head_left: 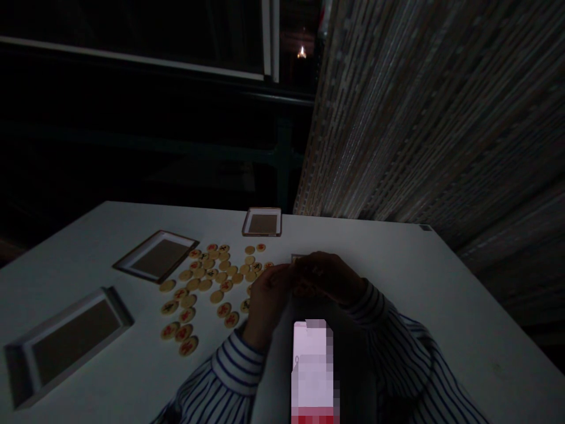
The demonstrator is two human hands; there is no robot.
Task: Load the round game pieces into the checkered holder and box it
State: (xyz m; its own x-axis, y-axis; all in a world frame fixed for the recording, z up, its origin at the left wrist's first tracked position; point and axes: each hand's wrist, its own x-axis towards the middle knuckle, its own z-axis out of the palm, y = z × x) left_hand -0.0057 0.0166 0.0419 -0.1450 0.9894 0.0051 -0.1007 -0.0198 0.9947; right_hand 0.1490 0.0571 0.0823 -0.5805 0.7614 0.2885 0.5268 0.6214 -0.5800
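Discs (212, 274), scattered, mostly left of both hands (268, 294)

navy-blue stripes run over white on your left sleeve (233, 365) and right sleeve (397, 335) at a white table (441, 306), where pale yellow discs (188, 345) at left include some marked red or black. the near left tray (118, 306) is grey-white with a brown base; two farther trays (180, 261) have brown rims. near you, a pale pink screen (311, 371) carries a red band; grey-brown streaks pattern the far right curtain (388, 118).

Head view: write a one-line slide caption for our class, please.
Left hand and right hand close together at a white table, beside scattered discs.
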